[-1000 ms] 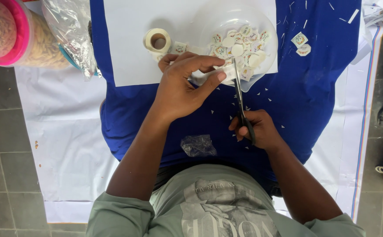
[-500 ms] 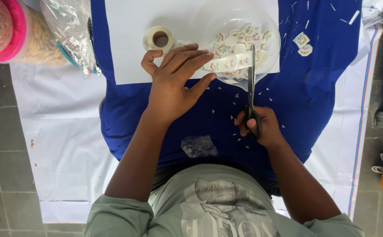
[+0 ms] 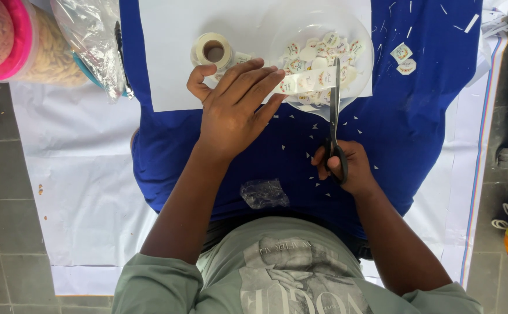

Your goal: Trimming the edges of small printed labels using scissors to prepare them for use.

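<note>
My left hand (image 3: 236,107) rests over the blue cloth (image 3: 416,116) and pinches a strip of white stickers (image 3: 303,83) pulled from a small roll (image 3: 212,51). My right hand (image 3: 347,167) grips black scissors (image 3: 334,110), blades pointing away from me and crossing the strip. Just beyond stands a clear bowl (image 3: 363,35) holding several cut round stickers (image 3: 323,49).
A white sheet (image 3: 172,58) lies under the roll and bowl. Two loose stickers (image 3: 404,58) and small paper trimmings dot the cloth. A crumpled clear wrapper (image 3: 264,193) lies near my lap. A plastic bag (image 3: 91,35) and pink-lidded container (image 3: 9,35) sit top left.
My left hand slid left toward the roll, stretching the sticker strip out. The scissors swung upright and their blades moved up to the strip.
</note>
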